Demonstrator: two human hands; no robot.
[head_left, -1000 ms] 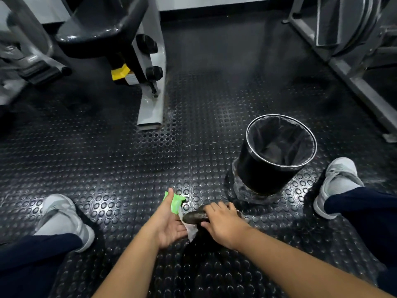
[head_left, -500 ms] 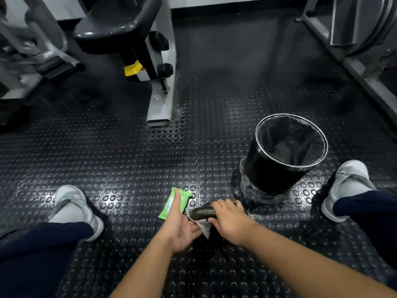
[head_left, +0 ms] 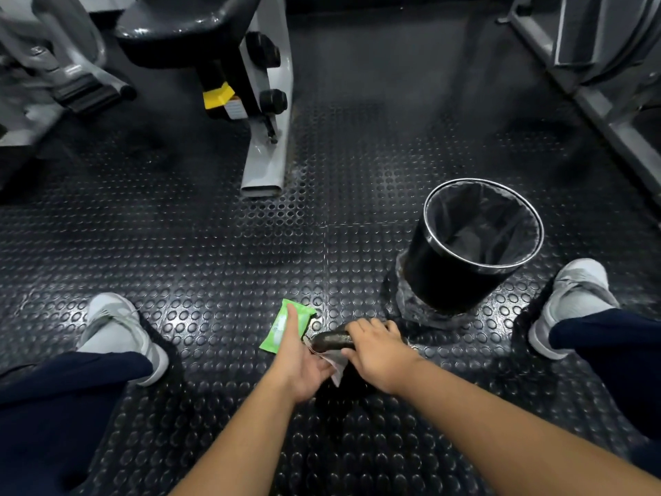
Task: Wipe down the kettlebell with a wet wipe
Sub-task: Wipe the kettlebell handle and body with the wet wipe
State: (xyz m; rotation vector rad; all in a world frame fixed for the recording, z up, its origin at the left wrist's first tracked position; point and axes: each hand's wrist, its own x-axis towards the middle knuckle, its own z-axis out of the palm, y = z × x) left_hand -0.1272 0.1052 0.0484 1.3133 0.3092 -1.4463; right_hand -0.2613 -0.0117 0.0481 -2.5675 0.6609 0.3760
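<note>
The black kettlebell (head_left: 331, 341) stands on the studded floor between my legs, its body mostly hidden under my hands. My right hand (head_left: 375, 350) is closed around its handle from above. My left hand (head_left: 298, 356) presses a white wet wipe (head_left: 336, 366) against the left side of the kettlebell, thumb pointing away from me. A green wet-wipe packet (head_left: 277, 331) lies on the floor just behind my left thumb, partly covered by it.
A black bin (head_left: 429, 273) with a black liner and metal rim stands to the right beyond the kettlebell. My grey shoes (head_left: 114, 327) (head_left: 576, 298) flank the spot. A grey machine foot (head_left: 264, 166) reaches in from the back; a metal frame (head_left: 608, 112) runs along the right.
The view has shifted slightly, so everything sits a bit lower and to the right. My left hand with the wipe has slid a little down the kettlebell's side. The right hand's grip is unchanged.
</note>
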